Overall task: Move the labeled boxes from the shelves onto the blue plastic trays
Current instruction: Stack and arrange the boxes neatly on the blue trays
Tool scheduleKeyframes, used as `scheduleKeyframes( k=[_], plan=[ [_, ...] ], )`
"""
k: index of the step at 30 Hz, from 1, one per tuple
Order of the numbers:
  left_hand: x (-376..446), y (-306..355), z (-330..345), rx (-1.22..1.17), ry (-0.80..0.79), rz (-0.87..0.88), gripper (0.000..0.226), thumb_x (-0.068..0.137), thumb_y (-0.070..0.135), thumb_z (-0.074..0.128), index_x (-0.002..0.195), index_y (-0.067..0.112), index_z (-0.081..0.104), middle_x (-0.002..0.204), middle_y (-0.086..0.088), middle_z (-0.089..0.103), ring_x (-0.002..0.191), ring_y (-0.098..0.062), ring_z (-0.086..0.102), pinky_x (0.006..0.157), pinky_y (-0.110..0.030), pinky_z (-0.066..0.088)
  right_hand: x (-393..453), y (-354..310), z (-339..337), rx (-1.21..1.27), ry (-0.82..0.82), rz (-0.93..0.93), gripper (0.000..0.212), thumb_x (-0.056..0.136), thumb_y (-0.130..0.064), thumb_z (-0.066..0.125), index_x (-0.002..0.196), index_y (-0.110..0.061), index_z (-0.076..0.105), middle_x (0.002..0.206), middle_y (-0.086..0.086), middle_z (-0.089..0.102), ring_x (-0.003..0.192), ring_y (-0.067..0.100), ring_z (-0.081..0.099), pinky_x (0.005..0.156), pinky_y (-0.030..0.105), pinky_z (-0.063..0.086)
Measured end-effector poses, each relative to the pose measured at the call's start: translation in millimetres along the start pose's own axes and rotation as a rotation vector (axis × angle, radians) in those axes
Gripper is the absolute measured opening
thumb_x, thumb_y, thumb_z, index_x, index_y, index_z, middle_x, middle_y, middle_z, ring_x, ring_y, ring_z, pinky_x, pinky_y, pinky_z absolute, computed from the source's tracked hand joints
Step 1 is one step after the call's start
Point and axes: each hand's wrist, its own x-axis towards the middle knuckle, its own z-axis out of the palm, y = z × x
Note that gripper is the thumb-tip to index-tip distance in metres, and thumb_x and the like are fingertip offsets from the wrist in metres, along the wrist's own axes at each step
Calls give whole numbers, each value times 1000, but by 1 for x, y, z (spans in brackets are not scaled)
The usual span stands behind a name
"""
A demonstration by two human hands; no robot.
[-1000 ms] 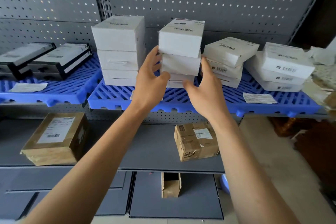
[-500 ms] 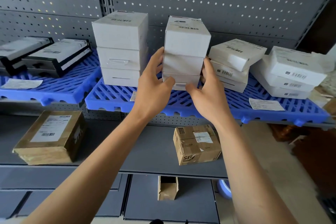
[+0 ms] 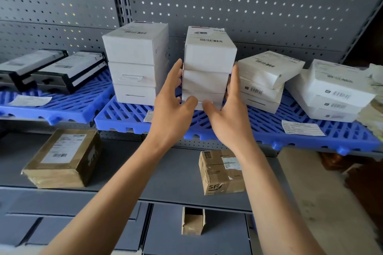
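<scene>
A stack of three white labeled boxes point(image 3: 207, 64) stands on the middle blue plastic tray point(image 3: 259, 128). My left hand point(image 3: 172, 107) presses against the stack's left side and my right hand point(image 3: 230, 114) against its right side, thumbs at the bottom box's front. Another white three-box stack point(image 3: 134, 62) stands just to the left. Two lower piles of white boxes point(image 3: 263, 80) point(image 3: 331, 91) sit to the right on the same tray. On the grey shelf below lie a large brown labeled box point(image 3: 62, 159) and a small brown box point(image 3: 221, 172).
A second blue tray point(image 3: 62, 107) at left carries black-and-white flat boxes point(image 3: 51, 68). Paper slips point(image 3: 302, 128) lie on the trays. A grey pegboard wall stands behind. A small open carton point(image 3: 192, 221) sits on the lowest shelf. Crumpled packaging is at the far right edge.
The tilted top box of the middle stack has been squared up over the two below. Both hands have closed in on the stack's sides, and the view has drawn closer.
</scene>
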Motion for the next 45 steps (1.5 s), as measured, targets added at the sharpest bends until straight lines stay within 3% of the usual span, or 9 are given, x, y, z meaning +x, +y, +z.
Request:
scheduleKeyframes(
  k=[3, 7, 9, 11, 13, 17, 26, 39, 45],
  plan=[
    [-1, 5, 2, 19, -24, 26, 83, 90, -6, 50, 160, 30, 25, 147, 14, 52, 116, 14, 55, 91, -20, 53, 1, -3, 1, -2, -14, -14, 101, 93, -12, 66, 159, -38, -5, 139, -29, 46, 124, -4, 53, 95, 18, 47],
    [-1, 4, 4, 28, -24, 10, 83, 91, -2, 51, 161, 30, 21, 150, 19, 48, 81, 21, 55, 83, -18, 54, 2, -2, 1, -6, -22, -19, 101, 93, -12, 66, 159, -39, -6, 147, -22, 48, 126, -1, 53, 100, 25, 49],
    [1, 2, 3, 51, -16, 9, 82, 92, 1, 53, 161, 30, 20, 152, 18, 45, 91, 22, 55, 84, -17, 54, 3, -2, 0, -5, -30, -17, 101, 93, -13, 66, 159, -39, -5, 147, -21, 49, 126, 0, 53, 100, 27, 49],
    [4, 0, 2, 75, -24, 25, 82, 91, 5, 54, 161, 30, 21, 151, 15, 46, 121, 12, 52, 92, -21, 53, 4, -2, -2, 6, -43, -8, 99, 94, -13, 65, 159, -39, -4, 146, -20, 50, 124, 0, 54, 100, 26, 49],
    [5, -1, 1, 85, -29, 23, 82, 91, 7, 55, 161, 31, 21, 152, 15, 45, 133, 3, 47, 94, -21, 52, 4, -2, -4, 9, -55, -2, 98, 95, -13, 64, 159, -39, -4, 145, -20, 50, 123, 0, 54, 100, 26, 48],
    [5, -2, 1, 80, -19, 18, 80, 93, 8, 56, 160, 34, 22, 151, 16, 44, 133, 5, 46, 92, -20, 52, 4, -2, -4, 27, -67, 0, 98, 95, -14, 65, 159, -40, -4, 145, -22, 49, 126, 0, 53, 105, 31, 49],
    [7, -1, 1, 54, -8, -21, 76, 85, 19, 55, 155, 37, 32, 143, 14, 56, 137, -16, 49, 108, -48, 48, 4, -6, -1, 130, -46, 17, 92, 91, -11, 69, 158, -40, 13, 139, -22, 55, 125, -3, 54, 105, 36, 50],
    [10, 1, -11, 49, 15, -31, 75, 90, -1, 53, 156, 29, 33, 135, 14, 60, 126, -3, 55, 101, -38, 54, 3, -16, 9, 125, -74, 33, 93, 89, -6, 68, 158, -39, 14, 139, -20, 55, 126, -1, 53, 107, 36, 48],
    [13, -3, -14, 32, 13, -19, 76, 88, -1, 53, 155, 30, 33, 136, 10, 61, 126, -9, 57, 93, -38, 58, 3, -20, 11, 110, -86, 35, 94, 90, -6, 68, 158, -39, 13, 137, -20, 56, 124, -2, 54, 104, 31, 50]
  ],
)
